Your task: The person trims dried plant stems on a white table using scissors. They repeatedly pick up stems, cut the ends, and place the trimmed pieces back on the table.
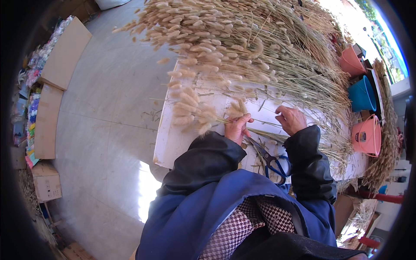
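A small bunch of dried bunny-tail grass [187,109] is gripped by its stems in my left hand [236,127], its fluffy heads pointing left over the white tabletop [165,146]. Another few heads [237,109] show just above that hand's fingers. To the right, my right hand [291,119] is raised beside the stems with its fingers curled; whether the fingertips pinch a thin stem is unclear. Scissors with blue handles [277,165] lie near the table's front edge between my forearms, blades towards my left hand.
A large heap of bunny-tail grass [227,48] covers the table's far side. Along the right stand a pink bucket [365,136], a blue bucket [361,93] and another pink bucket [351,61]. Cardboard boxes [48,120] line the left of the concrete floor [104,97].
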Demonstrator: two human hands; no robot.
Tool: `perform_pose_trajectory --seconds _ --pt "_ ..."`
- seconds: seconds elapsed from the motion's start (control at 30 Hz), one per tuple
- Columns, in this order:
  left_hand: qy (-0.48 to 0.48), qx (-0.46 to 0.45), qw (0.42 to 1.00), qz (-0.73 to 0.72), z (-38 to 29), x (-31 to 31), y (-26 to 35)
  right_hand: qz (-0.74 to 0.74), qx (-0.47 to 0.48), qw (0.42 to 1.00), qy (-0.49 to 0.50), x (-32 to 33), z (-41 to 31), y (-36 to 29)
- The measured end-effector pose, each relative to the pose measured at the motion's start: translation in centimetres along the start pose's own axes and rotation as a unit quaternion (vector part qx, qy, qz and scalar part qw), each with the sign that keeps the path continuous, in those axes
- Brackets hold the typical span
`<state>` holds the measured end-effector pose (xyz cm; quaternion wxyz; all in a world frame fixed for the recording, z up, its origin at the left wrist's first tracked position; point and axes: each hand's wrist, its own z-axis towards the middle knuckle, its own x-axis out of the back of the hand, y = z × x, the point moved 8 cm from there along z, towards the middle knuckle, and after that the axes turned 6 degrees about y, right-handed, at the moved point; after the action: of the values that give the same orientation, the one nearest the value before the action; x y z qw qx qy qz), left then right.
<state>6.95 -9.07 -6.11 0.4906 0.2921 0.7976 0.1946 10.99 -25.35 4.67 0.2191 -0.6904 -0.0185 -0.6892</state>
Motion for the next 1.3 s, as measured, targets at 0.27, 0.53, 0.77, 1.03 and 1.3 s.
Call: perform_pose_trajectory --seconds 0.27,0.53,0.77,1.03,1.3 --pt "-0.002 0.005 1.000 -0.017 0.2 0.2 0.0 0.103 0.060 0.976 0.185 2.2 0.4 -5.4" --pt "-0.002 -0.041 0.999 -0.004 -0.8 -0.5 0.8 -0.015 0.095 0.985 0.143 -0.7 -1.7 -6.0" --pt "-0.023 -0.006 0.998 0.059 -0.3 0.0 0.2 -0.017 0.108 0.968 0.228 0.0 -2.7 -7.4" --pt "-0.002 -0.003 0.999 0.054 0.1 0.8 0.4 -0.112 0.059 0.977 0.170 -1.0 -2.9 -2.4" --pt "-0.034 0.024 0.999 0.035 0.6 1.3 0.1 -0.228 -0.022 0.958 0.172 3.1 -8.2 9.1"
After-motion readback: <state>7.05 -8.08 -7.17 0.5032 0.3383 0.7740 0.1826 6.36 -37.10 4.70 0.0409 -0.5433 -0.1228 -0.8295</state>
